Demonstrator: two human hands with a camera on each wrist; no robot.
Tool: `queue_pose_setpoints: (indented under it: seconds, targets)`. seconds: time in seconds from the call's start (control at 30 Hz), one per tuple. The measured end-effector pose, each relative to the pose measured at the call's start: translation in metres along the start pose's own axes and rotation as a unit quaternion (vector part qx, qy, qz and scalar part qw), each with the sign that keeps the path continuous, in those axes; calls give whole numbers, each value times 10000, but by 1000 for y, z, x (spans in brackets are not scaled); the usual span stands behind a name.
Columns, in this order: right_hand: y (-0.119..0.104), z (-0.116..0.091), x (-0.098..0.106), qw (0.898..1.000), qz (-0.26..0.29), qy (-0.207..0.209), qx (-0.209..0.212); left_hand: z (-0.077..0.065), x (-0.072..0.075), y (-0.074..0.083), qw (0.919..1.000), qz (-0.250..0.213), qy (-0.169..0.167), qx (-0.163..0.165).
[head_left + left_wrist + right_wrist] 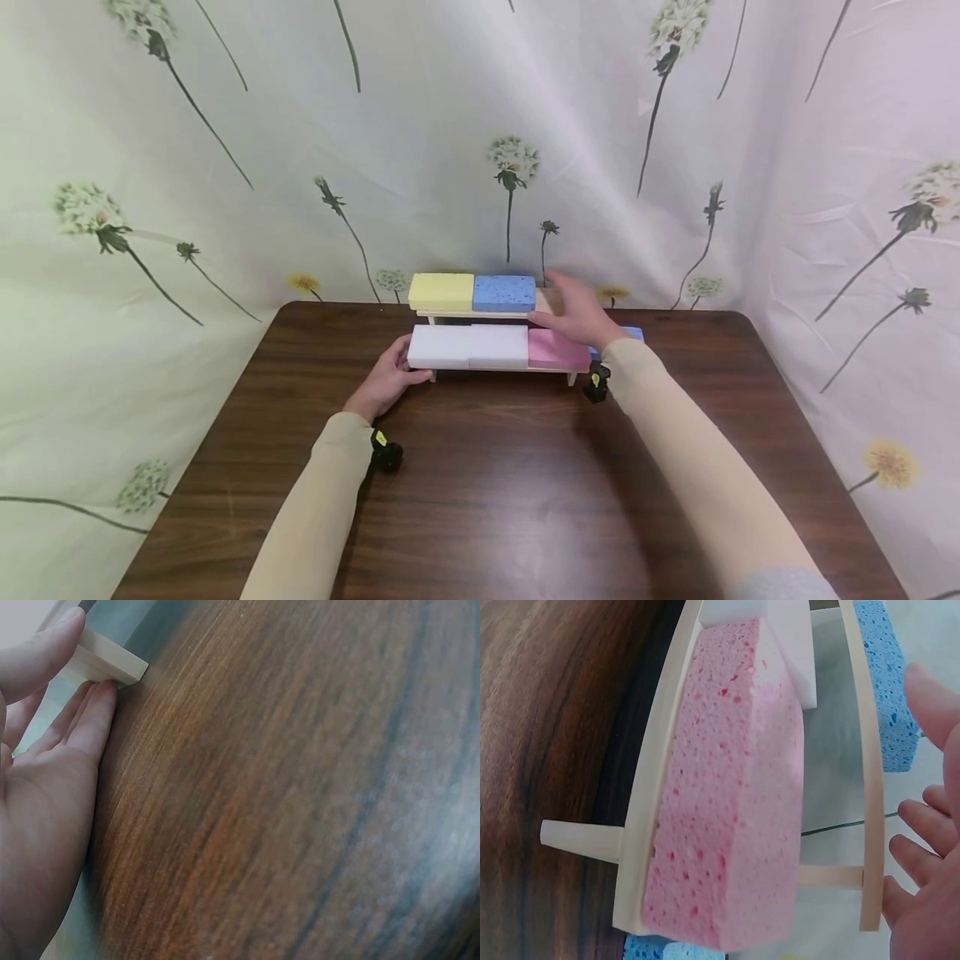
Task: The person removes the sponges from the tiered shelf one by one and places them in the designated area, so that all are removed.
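Note:
A small two-tier wooden rack (pixel 472 315) stands at the table's back. On its upper tier a yellow sponge (pixel 441 293) lies beside a speckled blue sponge (pixel 504 294). Two white blocks (pixel 438 347) and a pink sponge (pixel 705 802) line the lower tier. My left hand (pixel 386 382) holds the rack's left end, thumb in front and fingers round the wooden leg (pixel 112 656). Over the upper tier's right end is my right hand (pixel 576 310), fingers extended, thumb near the blue sponge's right end. Nothing shows within its grasp.
Another blue sponge (pixel 628 335) lies low at the rack's right, partly hidden by my right hand. The dark wood-grain table (pixel 487 483) ends at a curtain (pixel 420 167) printed with dandelions, close behind the rack. Black wrist cameras (pixel 387 454) sit on both sleeves.

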State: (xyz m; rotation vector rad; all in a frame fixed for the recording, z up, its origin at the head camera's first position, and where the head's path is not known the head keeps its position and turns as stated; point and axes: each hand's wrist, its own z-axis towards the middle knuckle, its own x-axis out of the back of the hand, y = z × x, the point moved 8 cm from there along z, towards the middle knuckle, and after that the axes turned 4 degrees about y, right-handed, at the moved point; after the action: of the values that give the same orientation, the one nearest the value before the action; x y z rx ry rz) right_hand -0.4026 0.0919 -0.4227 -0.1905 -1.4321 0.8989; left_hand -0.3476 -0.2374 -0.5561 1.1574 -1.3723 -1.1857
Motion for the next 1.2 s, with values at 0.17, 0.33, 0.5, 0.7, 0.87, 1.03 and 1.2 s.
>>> queue_pose_setpoints:
  seconds: [0.17, 0.33, 0.5, 0.7, 0.87, 1.03, 1.2]
  targets:
    - [0, 1, -3, 10000, -84, 10, -28, 0, 0, 0, 10000, 0, 19, 24]
    - [-3, 3, -6, 9999, -19, -61, -81, -1, 1, -1, 9998, 24, 35, 177]
    - [-4, 7, -8, 9998, -52, -114, -184, -1, 1, -1, 9999, -59, 15, 159]
    - [-4, 10, -10, 9993, -62, -172, -341, 1, 0, 0, 9999, -104, 9, 123]
    - [-5, 13, -11, 9989, -99, -189, -408, 1, -1, 1, 9999, -71, -29, 75]
    - [-6, 16, -13, 9993, -122, -228, -284, 0, -1, 2, 9999, -28, -40, 93]
    - [-7, 17, -14, 9994, -69, -207, -280, 0, 0, 1, 9999, -39, -30, 109]
